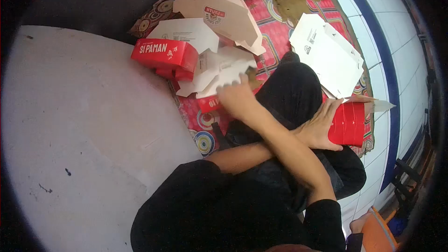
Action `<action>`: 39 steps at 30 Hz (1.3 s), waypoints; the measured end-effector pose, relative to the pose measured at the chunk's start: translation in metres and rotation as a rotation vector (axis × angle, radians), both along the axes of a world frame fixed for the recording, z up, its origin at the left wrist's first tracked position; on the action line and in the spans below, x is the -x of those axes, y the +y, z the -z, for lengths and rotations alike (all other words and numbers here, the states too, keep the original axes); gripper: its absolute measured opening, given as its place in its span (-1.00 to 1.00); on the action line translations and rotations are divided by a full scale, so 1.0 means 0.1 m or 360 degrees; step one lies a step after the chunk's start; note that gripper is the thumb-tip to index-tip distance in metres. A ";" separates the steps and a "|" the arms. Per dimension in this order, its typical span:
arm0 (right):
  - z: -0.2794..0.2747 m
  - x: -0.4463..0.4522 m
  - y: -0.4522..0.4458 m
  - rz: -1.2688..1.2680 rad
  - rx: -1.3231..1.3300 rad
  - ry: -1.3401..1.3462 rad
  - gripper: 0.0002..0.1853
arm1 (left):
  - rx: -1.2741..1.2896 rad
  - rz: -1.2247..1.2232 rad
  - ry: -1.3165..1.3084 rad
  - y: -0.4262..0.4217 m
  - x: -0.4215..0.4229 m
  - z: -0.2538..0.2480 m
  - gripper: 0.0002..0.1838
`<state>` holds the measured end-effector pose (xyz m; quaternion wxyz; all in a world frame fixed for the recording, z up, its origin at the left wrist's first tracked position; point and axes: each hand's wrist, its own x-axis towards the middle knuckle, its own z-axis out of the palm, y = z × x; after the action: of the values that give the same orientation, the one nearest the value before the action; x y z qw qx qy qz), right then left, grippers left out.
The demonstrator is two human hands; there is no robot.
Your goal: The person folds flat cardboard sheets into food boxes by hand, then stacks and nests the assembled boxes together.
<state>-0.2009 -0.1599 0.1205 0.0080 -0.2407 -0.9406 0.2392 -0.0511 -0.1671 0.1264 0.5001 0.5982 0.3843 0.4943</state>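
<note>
My forearms are crossed, the right one over the left. At the right, my left hand (319,128) is closed on a red cardboard food box (346,123), its thumb and fingers against the near side. A pale flap (379,106) sticks out beyond that box. My right hand (239,95) has its fingers curled, slightly blurred, over a white-and-red carton (209,104); what lies inside the fingers is hidden. Just left of it stands a folded red box (164,55) printed "SI PAMAN". Open white cartons (186,32) lie behind and beside it.
A flat white carton (326,53) lies beyond my knee (296,84). A larger opened carton (219,11) is at the back. Everything rests on a red patterned mat (275,37). A pale board-like surface (93,126) fills the left; tiled floor (368,42) borders the mat's right.
</note>
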 end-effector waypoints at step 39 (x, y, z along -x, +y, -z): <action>-1.48 -3.65 -0.82 0.2142 0.0550 0.0953 -0.54 | -0.0370 0.0133 0.0740 -0.06 -0.01 -0.45 0.27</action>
<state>0.1638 -0.2420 0.2680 0.3695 -0.6857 -0.4976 0.3818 -0.0503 -0.1730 0.1715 0.3464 0.7644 0.4045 0.3633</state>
